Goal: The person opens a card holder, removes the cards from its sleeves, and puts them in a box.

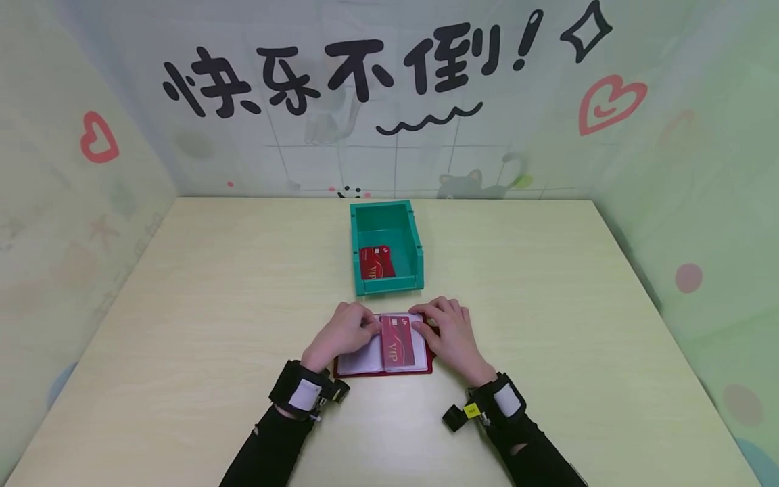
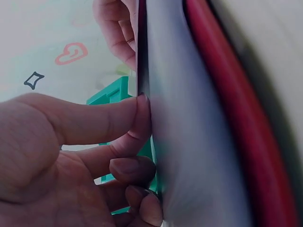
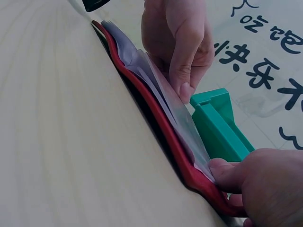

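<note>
A small card holder (image 1: 362, 362) with a red cover and clear page sleeves lies spread on the table, its long sides running left to right. A red VIP card (image 1: 398, 348) sits upright over its right-hand page, looking paler than the cards in the bin. My left hand (image 1: 347, 331) pinches the card's left edge near the spine between thumb and index finger; the other fingers (image 2: 130, 166) curl below. With the thumb on the page's upper right corner, my right hand (image 1: 453, 338) grips the holder's right edge; its other fingertips are partly hidden in the right wrist view.
Just beyond the holder stands a teal open bin (image 1: 389, 285), with red VIP cards (image 1: 376, 262) at its near left. The pale wooden table (image 1: 243, 270) meets printed wall sheets at the back and both sides. Both wrists wear black camera bands (image 1: 301, 391).
</note>
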`<state>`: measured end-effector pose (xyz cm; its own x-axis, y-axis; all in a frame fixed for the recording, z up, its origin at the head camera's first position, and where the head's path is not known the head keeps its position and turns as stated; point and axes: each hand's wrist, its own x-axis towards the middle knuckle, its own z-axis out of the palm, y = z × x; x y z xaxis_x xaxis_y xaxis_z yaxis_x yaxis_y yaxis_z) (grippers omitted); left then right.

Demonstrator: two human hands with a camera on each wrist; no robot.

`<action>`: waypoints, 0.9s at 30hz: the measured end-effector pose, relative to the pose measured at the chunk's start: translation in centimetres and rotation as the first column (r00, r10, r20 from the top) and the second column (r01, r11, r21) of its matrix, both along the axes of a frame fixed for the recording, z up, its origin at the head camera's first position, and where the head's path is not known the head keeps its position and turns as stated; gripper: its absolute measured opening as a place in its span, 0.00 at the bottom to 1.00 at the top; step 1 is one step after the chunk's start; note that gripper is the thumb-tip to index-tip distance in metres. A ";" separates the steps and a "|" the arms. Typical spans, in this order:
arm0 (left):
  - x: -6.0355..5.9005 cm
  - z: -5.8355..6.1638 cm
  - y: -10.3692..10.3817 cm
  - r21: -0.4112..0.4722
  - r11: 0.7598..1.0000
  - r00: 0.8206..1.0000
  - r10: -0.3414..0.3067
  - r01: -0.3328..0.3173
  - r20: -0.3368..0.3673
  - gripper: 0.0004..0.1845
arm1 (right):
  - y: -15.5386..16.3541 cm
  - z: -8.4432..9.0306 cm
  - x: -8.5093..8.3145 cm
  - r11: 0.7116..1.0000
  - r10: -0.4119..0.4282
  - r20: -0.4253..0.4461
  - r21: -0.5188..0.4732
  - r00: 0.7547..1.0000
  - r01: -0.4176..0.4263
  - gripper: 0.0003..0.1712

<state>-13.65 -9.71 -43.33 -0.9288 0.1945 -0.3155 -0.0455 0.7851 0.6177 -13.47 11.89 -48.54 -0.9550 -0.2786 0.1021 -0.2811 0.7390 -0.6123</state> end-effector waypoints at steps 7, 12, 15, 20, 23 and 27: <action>-0.3 0.0 -0.8 -0.006 1.000 0.999 -0.001 0.002 0.044 0.12 | -0.1 0.1 0.0 1.000 0.006 -0.010 -0.010 1.000 -0.006 0.16; -0.1 -0.1 -0.7 -0.004 1.000 1.000 0.016 -0.016 0.008 0.20 | 0.0 0.0 -0.1 1.000 0.009 -0.018 -0.015 1.000 -0.010 0.15; 0.1 -0.2 -0.4 -0.009 1.000 0.999 0.023 -0.023 -0.026 0.23 | 0.1 0.0 -0.1 1.000 0.012 -0.019 -0.019 1.000 -0.013 0.15; 0.0 -0.2 -0.5 -0.001 0.999 0.999 0.034 -0.034 -0.011 0.18 | 0.1 0.1 -0.1 1.000 0.014 -0.020 -0.001 1.000 -0.014 0.20; -0.2 -0.1 -0.9 0.014 0.999 0.999 0.043 -0.043 0.032 0.16 | 0.1 0.1 -0.1 1.000 0.014 -0.018 0.004 1.000 -0.014 0.22; -0.3 0.2 -1.5 0.033 0.998 0.995 0.056 -0.059 0.086 0.13 | 0.1 0.1 -0.1 1.000 0.013 -0.012 -0.001 1.000 -0.013 0.22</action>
